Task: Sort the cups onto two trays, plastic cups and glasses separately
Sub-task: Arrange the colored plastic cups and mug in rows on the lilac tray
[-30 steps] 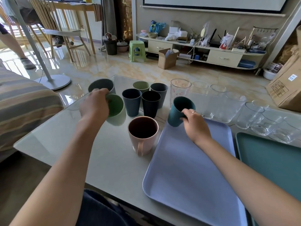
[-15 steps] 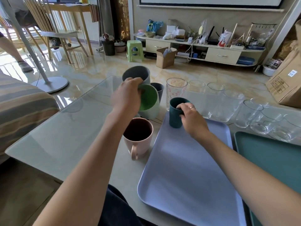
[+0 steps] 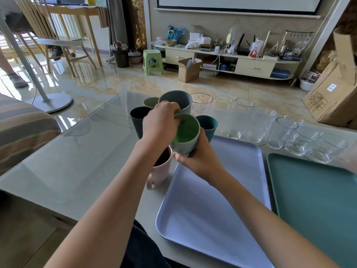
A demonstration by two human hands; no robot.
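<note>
Left hand: your left hand (image 3: 161, 120) pinches two cups at their rims at once, the grey cup (image 3: 178, 100) and the green cup (image 3: 186, 135), fingers hooked inside, so one lift carries both.
Right hand: your right hand (image 3: 199, 159) cups the green cup from below, fingers curled round its base; my guess is that you are taking it over to set it down.
Where they are: both cups hang above the far left corner of the lavender tray (image 3: 212, 200), just over the pink mug (image 3: 160, 169), which stands off the tray at its left edge.
Look: matte, opaque plastic; the green cup is tilted toward you, its inside a brighter green.
Already placed: a teal cup (image 3: 208, 124) stands at the tray's far edge.
Waiting: the dark cup (image 3: 138, 118) on the table; glasses (image 3: 286, 134) along the far side, beyond the teal tray (image 3: 318, 200).
</note>
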